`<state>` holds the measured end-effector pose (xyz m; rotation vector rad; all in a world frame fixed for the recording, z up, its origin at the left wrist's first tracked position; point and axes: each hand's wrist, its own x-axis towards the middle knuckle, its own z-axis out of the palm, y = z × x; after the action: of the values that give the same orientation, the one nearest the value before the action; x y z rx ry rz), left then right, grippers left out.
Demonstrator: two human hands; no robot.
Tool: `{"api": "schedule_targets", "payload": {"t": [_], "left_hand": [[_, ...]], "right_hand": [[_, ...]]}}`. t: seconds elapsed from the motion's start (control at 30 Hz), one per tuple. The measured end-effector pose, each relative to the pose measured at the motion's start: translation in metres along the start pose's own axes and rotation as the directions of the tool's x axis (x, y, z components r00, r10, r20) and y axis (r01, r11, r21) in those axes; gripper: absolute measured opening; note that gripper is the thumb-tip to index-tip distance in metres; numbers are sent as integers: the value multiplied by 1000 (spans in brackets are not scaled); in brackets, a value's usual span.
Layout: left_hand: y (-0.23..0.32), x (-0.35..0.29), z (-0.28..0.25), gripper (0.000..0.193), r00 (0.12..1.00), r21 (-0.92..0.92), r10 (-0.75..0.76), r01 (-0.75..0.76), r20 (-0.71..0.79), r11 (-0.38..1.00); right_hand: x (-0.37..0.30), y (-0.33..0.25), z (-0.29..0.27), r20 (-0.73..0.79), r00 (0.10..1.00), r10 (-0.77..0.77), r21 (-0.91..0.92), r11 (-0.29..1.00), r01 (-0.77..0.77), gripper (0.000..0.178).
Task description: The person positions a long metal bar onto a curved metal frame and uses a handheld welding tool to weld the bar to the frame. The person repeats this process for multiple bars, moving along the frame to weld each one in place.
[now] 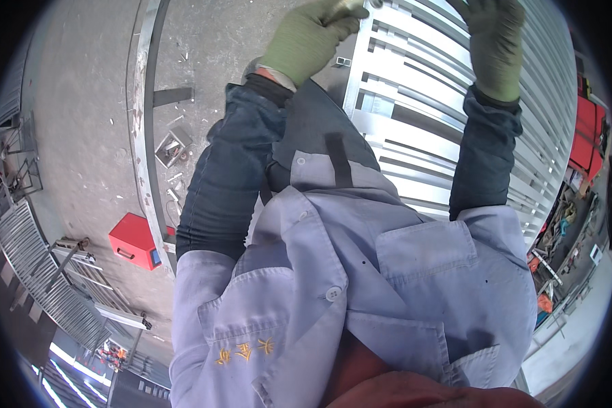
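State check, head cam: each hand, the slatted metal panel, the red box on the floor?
left hand: green glove, curled on a small metal piece at the panel's top edge
right hand: green glove, fingers on the slats, grip unclear
slatted metal panel: under both hands, slats in place
red box: closed, on the concrete floor

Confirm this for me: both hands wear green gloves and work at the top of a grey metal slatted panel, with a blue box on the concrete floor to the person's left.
Not quite: the box is red, not blue, as the head view shows. The rest holds: the left hand and right hand wear green gloves at the grey slatted panel.
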<state>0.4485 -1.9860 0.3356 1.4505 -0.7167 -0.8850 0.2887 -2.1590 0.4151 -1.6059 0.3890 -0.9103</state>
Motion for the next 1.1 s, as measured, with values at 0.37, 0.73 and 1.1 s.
{"api": "schedule_targets", "payload": {"t": [0.37,0.73,1.1], "left_hand": [[4,-7,-22,22,956,62,191,-182,-221,981],[-48,-41,-164,20,880,-110,6,-66,-476,992],[-171,-81,-259,28,865,-52,-267,271,-426,961]], "right_hand": [[-120,184,-6,-189,958,214,-689,666,-285,54],[-172,225,62,-143,968,205,-933,300,-201,69],[-149,215,69,-282,828,485,-871,232,-433,73]]}}
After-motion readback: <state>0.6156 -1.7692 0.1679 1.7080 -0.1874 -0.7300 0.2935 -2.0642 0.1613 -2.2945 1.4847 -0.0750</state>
